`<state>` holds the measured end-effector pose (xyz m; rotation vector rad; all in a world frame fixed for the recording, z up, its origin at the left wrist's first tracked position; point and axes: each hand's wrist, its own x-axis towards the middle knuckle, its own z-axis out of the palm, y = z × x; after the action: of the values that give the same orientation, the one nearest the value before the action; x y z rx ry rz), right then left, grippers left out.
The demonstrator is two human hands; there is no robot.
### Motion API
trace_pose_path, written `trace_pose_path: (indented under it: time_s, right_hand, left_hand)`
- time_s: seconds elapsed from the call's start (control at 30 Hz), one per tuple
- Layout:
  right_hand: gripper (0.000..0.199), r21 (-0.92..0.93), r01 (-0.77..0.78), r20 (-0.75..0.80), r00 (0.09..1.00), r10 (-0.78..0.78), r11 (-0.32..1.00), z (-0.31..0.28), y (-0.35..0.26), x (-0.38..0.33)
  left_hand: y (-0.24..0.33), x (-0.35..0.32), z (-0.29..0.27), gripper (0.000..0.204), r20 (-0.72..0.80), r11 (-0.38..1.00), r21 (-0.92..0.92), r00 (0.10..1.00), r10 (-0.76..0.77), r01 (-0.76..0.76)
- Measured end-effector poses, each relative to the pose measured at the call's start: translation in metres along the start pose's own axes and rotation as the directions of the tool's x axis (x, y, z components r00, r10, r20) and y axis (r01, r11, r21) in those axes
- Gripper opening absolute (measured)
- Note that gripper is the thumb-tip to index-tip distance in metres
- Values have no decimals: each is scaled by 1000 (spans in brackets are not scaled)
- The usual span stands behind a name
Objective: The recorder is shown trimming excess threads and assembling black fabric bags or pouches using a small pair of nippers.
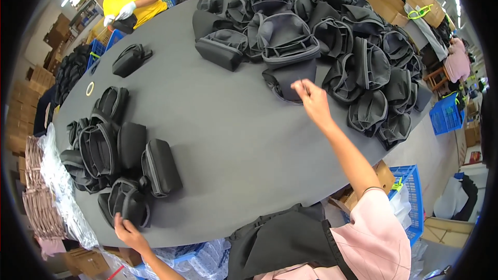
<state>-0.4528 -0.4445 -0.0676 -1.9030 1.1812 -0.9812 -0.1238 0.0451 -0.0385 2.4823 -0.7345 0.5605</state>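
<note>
My left hand (129, 234) is at the near left of the table, its fingers closed at the lower edge of an open black pouch (127, 202). That pouch lies at the near end of a small group of black zip pouches (98, 150). Farther right, my right hand (314, 102) is raised with thumb and fingers pinched together. Anything between those fingertips is too small to make out. Just beyond them lies a black pouch (295, 78), at the front of a large heap of open black pouches (288, 33).
The grey table (233, 124) has a curved edge. A single black pouch (129, 60) and a tape roll (90, 88) lie at its far left. Across it, a person in yellow (132, 0) handles something dark. Blue crates (412, 197) and cartons stand around.
</note>
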Motion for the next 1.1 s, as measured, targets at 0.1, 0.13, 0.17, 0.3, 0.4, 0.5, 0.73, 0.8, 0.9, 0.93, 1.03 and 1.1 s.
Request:
trace_pose_path:
  time_s: [0.1,0.13,0.17,0.3,0.4,0.5,0.73,0.8,0.9,0.93,1.03,1.1]
  right_hand:
    - [25,-60,137,-172,974,-145,989,-11,-2,52]
    - [23,-124,37,-133,990,-54,992,-14,-11,66]
    - [23,-188,42,-134,989,-68,981,-21,-17,80]
    - [22,-459,105,-80,984,-159,882,-27,-23,119]
    - [22,-300,86,-228,961,-159,950,-25,-10,149]
    - [27,-375,-37,-216,975,-49,926,-29,-3,185]
    - [37,-393,-147,-30,989,147,908,-15,-3,208]
    - [33,-450,23,-32,999,-42,893,-18,-14,201]
    - [25,-299,218,136,973,-185,929,-30,-61,169]
    - [22,-248,301,212,944,-251,921,-30,-75,160]
    - [17,12,400,506,788,-351,916,-24,-125,124]
    - [16,122,500,674,593,-441,858,-11,-149,96]
  left_hand:
    - [-18,-17,7,32,3,892,372,961,276,-257]
    - [-27,-21,9,34,-33,875,443,972,231,-193]
    - [-19,-13,3,36,-101,881,460,980,170,-105]
    - [-39,7,10,34,-201,854,521,970,134,-10]
    - [-62,5,26,33,-107,859,511,993,40,20]
    - [-51,4,23,38,-134,909,416,988,76,-14]
    - [30,30,6,42,-352,949,310,921,168,-54]
    - [73,37,6,37,-299,970,184,931,209,-159]
    - [147,45,18,30,-226,937,-110,927,300,-330]
    - [172,46,19,27,-205,895,-160,901,383,-417]
    - [228,36,26,27,-145,568,-230,605,783,-790]
    - [261,14,25,29,-90,404,-269,440,893,-874]
